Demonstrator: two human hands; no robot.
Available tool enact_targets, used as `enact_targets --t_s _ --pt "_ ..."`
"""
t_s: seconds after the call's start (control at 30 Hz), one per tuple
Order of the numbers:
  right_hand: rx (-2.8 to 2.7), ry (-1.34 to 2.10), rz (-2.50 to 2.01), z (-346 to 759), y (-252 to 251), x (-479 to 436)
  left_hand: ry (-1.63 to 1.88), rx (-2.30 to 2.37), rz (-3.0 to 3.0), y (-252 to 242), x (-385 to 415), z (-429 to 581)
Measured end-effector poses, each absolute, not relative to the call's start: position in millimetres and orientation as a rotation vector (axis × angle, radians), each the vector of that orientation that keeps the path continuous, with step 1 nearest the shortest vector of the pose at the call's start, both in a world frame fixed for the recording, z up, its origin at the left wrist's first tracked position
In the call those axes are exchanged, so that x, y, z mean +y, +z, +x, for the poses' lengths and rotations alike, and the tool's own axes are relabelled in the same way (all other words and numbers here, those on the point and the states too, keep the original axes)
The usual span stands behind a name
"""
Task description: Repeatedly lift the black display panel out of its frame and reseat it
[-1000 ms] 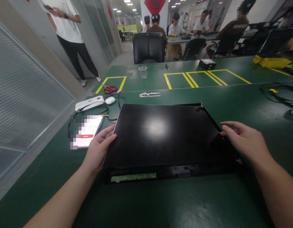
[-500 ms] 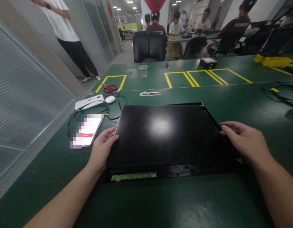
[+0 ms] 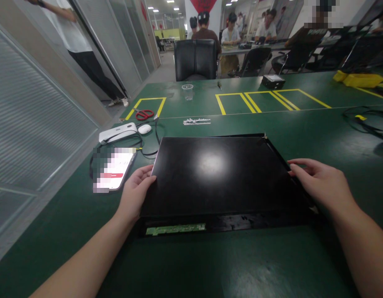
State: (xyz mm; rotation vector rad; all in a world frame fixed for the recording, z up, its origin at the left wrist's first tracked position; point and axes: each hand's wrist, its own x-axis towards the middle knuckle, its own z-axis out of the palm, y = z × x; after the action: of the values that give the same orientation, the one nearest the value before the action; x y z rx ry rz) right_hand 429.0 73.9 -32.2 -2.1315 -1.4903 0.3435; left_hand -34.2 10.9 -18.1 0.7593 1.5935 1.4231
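Note:
A black LCD screen panel (image 3: 222, 186) lies before me over the green table, a bright reflection in its middle. It sits askew in a black frame (image 3: 275, 150), whose rim shows along the right and far sides. A thin green circuit board (image 3: 175, 229) runs along the near edge. My left hand (image 3: 136, 191) is closed on the panel's left edge, thumb on top and fingers against the side. At the right edge, my right hand (image 3: 321, 182) pinches the frame's rim between thumb and fingers. The fingers' undersides are hidden.
To the left lie a lit phone (image 3: 118, 169), a white device (image 3: 118, 132) with a black cable, a white mouse-like piece (image 3: 144, 129) and red scissors (image 3: 144, 114). White scraps (image 3: 196, 121), a plastic cup (image 3: 188, 92) and a black box (image 3: 272, 81) lie beyond. Cables (image 3: 365, 122) rest at right.
Both hands keep their hold on the panel and frame, which look almost still. In the background, the standing person at left has moved and leans further left.

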Motion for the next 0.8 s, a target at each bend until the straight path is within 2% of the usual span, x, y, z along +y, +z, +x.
enact_targets --t_s 0.8 --pt "-1.575 0.262 -2.058 428.3 -30.2 71.7 1.415 1.596 0.779 -20.0 11.0 -35.9"
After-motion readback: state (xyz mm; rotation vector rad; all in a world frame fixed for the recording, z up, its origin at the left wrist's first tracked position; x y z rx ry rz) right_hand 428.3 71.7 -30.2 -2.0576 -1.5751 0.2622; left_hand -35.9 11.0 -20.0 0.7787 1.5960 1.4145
